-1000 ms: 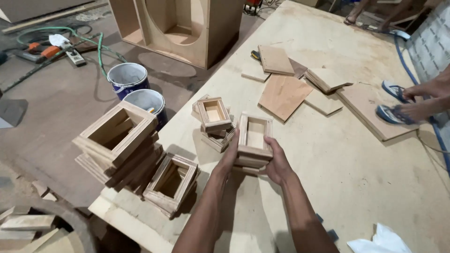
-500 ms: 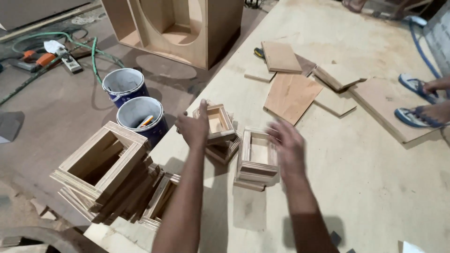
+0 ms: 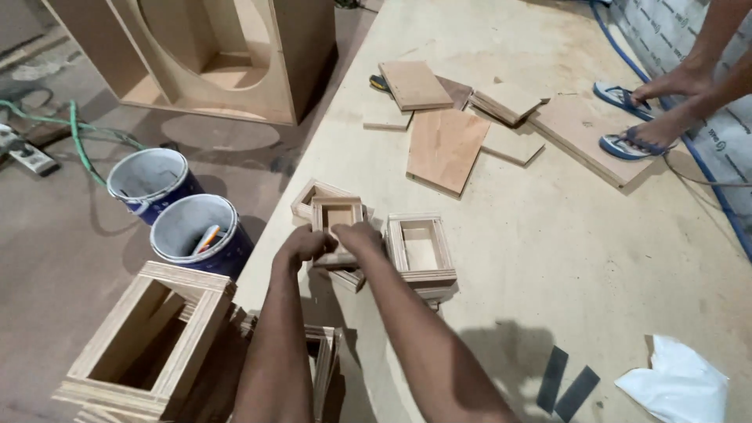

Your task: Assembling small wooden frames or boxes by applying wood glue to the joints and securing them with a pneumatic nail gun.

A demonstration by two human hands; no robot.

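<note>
Far left, on floor: green hose, then two blue-and-white buckets, the nearer one w/ a few small items inside, too small to tell. Behind them a big plywood box w/ round cutout. Bottom left: large open plywood frame on a stack, opening facing up.

Left hand curled shut on left side of a small wooden frame; right hand closed over its near right corner. Both hands grip it, fingers wrapped on the near edge. The frame is a small open rectangle, opening up toward the camera, long axis running away from the person, roughly up the picture. It sits above or on a stack of like frames at the worktop left edge; can't tell if touching the one beneath. Another frame pokes out behind it, turned at an angle.

Just beside, to the right: second frame stack, top frame opening up, long axis the same way, slightly tilted.

Further back, mid worktop: flat plywood panels, several overlapping. Right: another person's feet in blue sandals standing on a board. Bottom right: two dark strips and white crumpled sheet.
</note>
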